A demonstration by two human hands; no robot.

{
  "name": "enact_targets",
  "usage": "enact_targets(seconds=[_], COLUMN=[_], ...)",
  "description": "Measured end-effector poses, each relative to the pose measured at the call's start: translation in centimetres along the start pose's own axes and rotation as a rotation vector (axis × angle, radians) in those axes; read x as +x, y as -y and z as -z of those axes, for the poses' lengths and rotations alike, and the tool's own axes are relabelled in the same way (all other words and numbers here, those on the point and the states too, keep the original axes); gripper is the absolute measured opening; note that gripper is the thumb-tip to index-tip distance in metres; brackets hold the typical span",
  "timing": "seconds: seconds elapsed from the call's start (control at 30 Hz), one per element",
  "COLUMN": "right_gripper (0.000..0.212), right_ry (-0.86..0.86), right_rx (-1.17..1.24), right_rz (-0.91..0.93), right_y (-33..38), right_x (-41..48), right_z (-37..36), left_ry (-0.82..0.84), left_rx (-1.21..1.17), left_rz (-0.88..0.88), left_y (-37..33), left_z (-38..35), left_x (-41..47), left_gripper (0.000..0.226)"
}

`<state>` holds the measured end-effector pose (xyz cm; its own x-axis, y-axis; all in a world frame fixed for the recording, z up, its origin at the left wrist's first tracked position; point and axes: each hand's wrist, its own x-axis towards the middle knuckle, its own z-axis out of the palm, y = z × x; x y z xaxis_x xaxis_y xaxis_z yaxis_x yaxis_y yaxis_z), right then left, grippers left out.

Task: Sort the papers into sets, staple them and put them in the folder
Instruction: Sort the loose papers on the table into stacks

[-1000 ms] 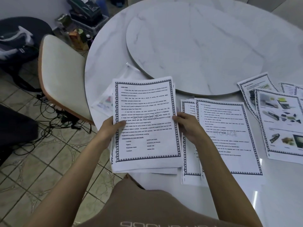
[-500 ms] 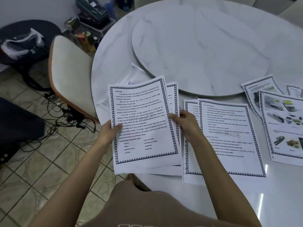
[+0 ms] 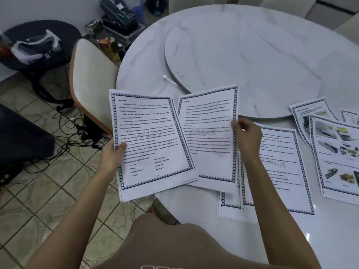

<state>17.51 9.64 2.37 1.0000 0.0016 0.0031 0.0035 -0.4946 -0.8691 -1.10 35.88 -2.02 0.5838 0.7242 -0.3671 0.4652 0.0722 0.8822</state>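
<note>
**paperclip_pat:** Which step is this?

**deskjockey:** Sorting, I reckon. Nothing looks stapled and I can't spot a stapler or make out the folder. The left hand (image 3: 112, 158) grips a stack of papers (image 3: 149, 140) by its left edge with the thumb on top, hanging over the worktop's (image 3: 147, 61) near-left edge. The right hand (image 3: 247, 136) pinches a single sheet (image 3: 209, 136) at its right edge, and that sheet's left side is tucked under the stack.

**paperclip_pat:** Next move?

**deskjockey:** Probably dropping that sheet on its matching pile. There's a text pile (image 3: 277, 171) by the near edge, under the right forearm, and picture pages (image 3: 338, 152) at the right edge. It'll need sliding out cleanly. Both forearms reach forward, spread apart.
</note>
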Motion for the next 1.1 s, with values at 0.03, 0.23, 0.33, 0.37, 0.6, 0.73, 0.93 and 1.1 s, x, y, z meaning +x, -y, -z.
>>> enact_targets(seconds=[0.03,0.23,0.33,0.37,0.6,0.73,0.93,1.1], right_gripper=[0.013,0.017,0.012,0.012,0.017,0.014,0.012,0.014], right_ry=[-0.015,-0.030,-0.042,-0.040,-0.023,0.011,0.228,0.332], right_rx=[-0.006,-0.032,-0.016,-0.012,-0.029,0.007,0.174,0.294], right_rz=[0.002,-0.055,-0.061,-0.065,-0.097,-0.046,0.110,0.209], right_y=[-0.1,-1.9,-2.4,-2.6,-2.7,-1.4,3.4,8.1], right_x=[0.3,1.1,1.0,0.9,0.9,0.5,-0.5,-1.9], right_z=[0.4,2.2,2.4,2.4,2.3,2.7,3.7,4.0], left_ry=[-0.020,-0.082,-0.098,-0.098,-0.093,-0.086,-0.039,0.001], left_rx=[0.003,0.014,0.047,0.048,0.021,-0.007,-0.034,-0.074], left_rz=[0.001,-0.036,-0.050,-0.047,-0.077,-0.080,-0.025,0.039], left_y=[0.1,0.3,0.4,0.4,-0.2,-0.7,-0.6,0.1], left_z=[0.6,2.8,3.4,3.5,3.3,3.3,2.7,1.3], left_x=[0.1,0.1,0.0,0.0,-0.4,-0.4,-0.7,-1.4], left_gripper=[0.029,0.030,0.030,0.030,0.028,0.027,0.028,0.030])
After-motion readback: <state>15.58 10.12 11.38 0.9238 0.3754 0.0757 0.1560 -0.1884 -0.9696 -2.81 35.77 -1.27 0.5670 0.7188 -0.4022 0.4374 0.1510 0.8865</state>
